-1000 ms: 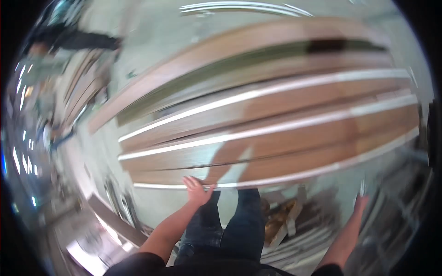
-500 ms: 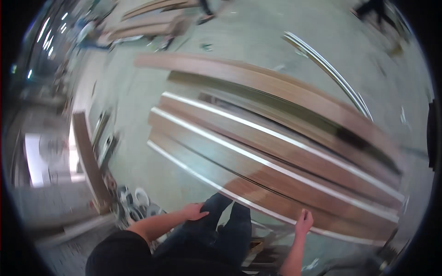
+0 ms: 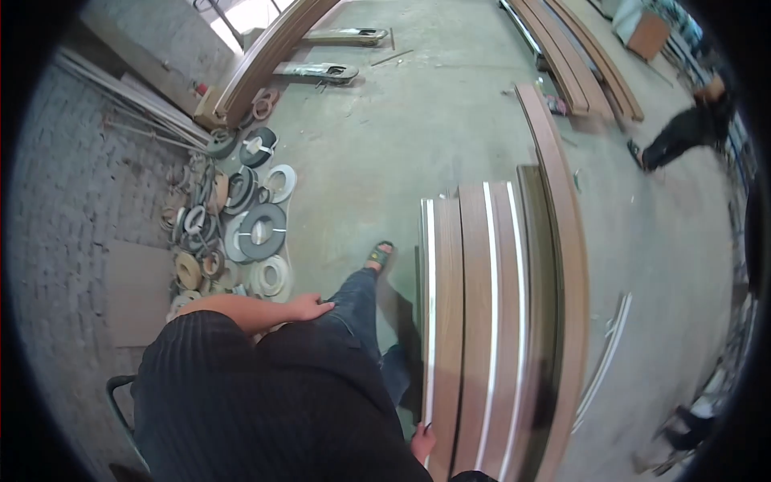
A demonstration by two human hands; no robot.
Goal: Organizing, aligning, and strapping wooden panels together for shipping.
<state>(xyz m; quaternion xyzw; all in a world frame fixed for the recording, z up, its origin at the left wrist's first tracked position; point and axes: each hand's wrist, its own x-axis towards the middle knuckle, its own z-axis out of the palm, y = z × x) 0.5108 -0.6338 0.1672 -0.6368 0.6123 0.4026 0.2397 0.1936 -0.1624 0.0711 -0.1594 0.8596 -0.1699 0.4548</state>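
Rolls point(image 3: 263, 231) lie flat by the brick wall point(image 3: 64, 225), seemingly to stay out of the way. The left hand point(image 3: 309, 308) is at the thigh point(image 3: 352, 312), its grip loosely open, apparently empty. The right hand point(image 3: 423, 441) is at the left edge of the boards point(image 3: 475, 305), perhaps for steadying; how closed its grip is, I cannot tell. The boards lie lengthwise side by side, likely for even support; what carries them is hidden. Around is grey-green floor point(image 3: 345, 161), with a co-worker point(image 3: 687, 132) far right.
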